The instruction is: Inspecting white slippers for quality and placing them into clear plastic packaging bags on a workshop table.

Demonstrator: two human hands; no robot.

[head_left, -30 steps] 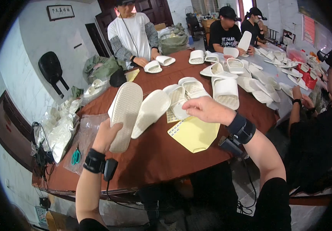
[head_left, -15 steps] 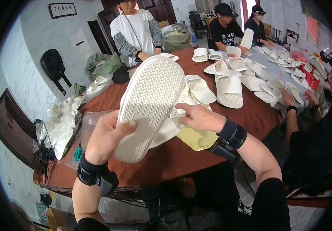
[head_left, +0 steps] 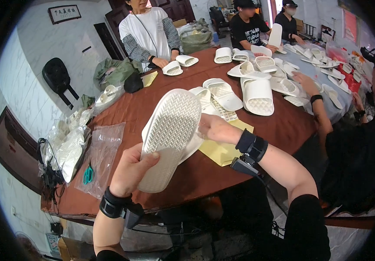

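Note:
My left hand (head_left: 131, 168) is closed around the heel part of a white slipper (head_left: 172, 124), thumb on its herringbone-patterned sole, which faces me. A second white slipper (head_left: 191, 151) shows behind it, tilted the same way. At the right edge of this pair is my right hand (head_left: 223, 129), curled against the slippers; its fingertips are partly hidden behind them. Beneath the right hand lies a yellow sheet (head_left: 225, 150) on the brown-covered table (head_left: 152, 209). Just beyond stand more white slippers (head_left: 223, 94), upright, with dimpled insoles.
Clear plastic bags (head_left: 102, 152) with teal scissors (head_left: 88, 174) lie at left, beside bagged slippers (head_left: 68, 148). A pile of white slippers (head_left: 258, 98) spreads to the right. A person (head_left: 146, 37) across the table touches a pair of slippers (head_left: 178, 64). Other people work at right.
The held slippers have moved down and away from my view, uncovering more table. My right hand has drawn in its extended index finger, against the slippers' edge. The person opposite has two slippers in plain sight.

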